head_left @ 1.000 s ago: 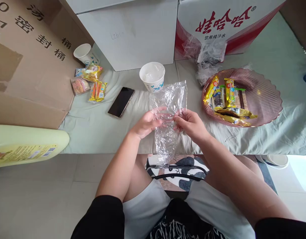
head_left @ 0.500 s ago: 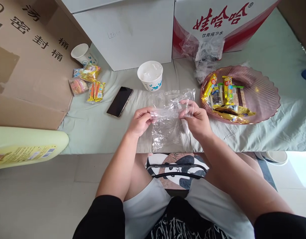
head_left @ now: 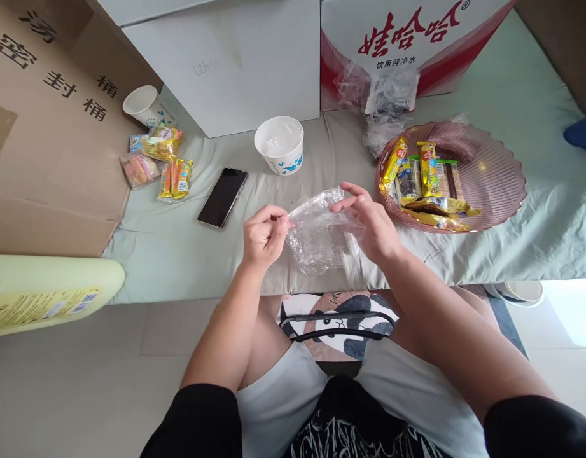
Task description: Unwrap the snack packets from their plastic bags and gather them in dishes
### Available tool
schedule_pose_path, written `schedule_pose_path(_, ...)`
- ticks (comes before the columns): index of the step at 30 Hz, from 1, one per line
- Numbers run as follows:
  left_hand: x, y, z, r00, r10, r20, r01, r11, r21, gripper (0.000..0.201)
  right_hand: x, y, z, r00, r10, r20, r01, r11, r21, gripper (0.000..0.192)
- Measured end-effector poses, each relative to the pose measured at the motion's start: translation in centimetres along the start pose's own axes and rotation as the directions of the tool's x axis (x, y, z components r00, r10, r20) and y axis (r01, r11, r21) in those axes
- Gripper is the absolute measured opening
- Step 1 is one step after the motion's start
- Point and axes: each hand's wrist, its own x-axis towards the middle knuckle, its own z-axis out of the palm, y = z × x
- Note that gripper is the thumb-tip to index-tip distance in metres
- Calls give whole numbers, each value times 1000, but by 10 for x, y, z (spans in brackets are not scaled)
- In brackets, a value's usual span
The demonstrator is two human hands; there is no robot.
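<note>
A crinkled clear plastic bag [head_left: 316, 238] is stretched between my hands above the near part of the cloth-covered surface. My left hand [head_left: 265, 236] is closed, pinching the bag's left edge between thumb and fingers. At the bag's right side, my right hand [head_left: 371, 222] has its fingers stretched and apart, their tips against the plastic; its thumb is hidden. Just beyond the bag stands a white paper bowl [head_left: 286, 156] with clear plastic in it. A pink ribbed glass bowl [head_left: 497, 184] close to my right hand holds several wrapped snacks [head_left: 429, 175].
Left of my hands lies a black phone [head_left: 223, 197]. Further left are packaged snacks [head_left: 163, 143] and a tilted paper cup [head_left: 147, 105], beside a cardboard box [head_left: 49, 172]. White boxes [head_left: 245, 70] stand behind, with crumpled plastic [head_left: 390, 108] before the red-and-white one. A yellow-green container [head_left: 49, 289] is at left.
The bag has been lowered and folded smaller, its upper edge now slanting up to the right. My right fingers have spread out. My left hand still pinches the bag. The view has shifted slightly.
</note>
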Motion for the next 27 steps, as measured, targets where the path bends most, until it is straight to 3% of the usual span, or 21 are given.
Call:
schedule_pose_path(3,-2,0,-1,999,-42,-17,42,999,3,53,0,5,0,1000,10,18,-9,998,-70,33)
schedule_pose_path(5,-3,-4,-2,990,-130,-52,127,990,-61,54,0,8,-1,998,57,-7,-57,998,-14,55)
schedule_pose_path(8,-4,-12,-1,940,-328,-95,284,905,-317,47,1,11,-1,996,82,-23,-80,995,51,75)
schedule_pose_path(10,-4,-14,1,876,-481,-28,401,759,-513,39,2,12,0,997,81,5,-81,993,87,75)
schedule_pose_path(12,-3,-12,3,792,-596,133,539,581,-610,53,2,11,2,998,67,21,-69,990,125,69)
schedule_pose_path(14,-3,-9,4,685,-657,314,684,432,-588,78,2,10,5,999,45,-3,-44,986,162,64)
schedule_pose_path(17,0,-5,4,546,-708,449,813,318,-487,80,1,3,6,997,62,-49,-49,971,234,60)
schedule_pose_path(20,3,-4,0,539,-730,420,810,313,-496,73,-1,-8,4,979,196,60,-205,938,278,52)
schedule_pose_path(23,5,-3,-2,562,-722,404,782,304,-544,74,-3,-15,3,912,327,249,-371,915,158,44)
schedule_pose_path(25,6,-1,-1,541,-713,446,799,269,-538,76,-4,-15,3,916,319,242,-347,934,80,40)
schedule_pose_path(27,5,2,1,480,-708,517,854,243,-460,71,-4,-13,4,957,248,148,-259,964,56,36)
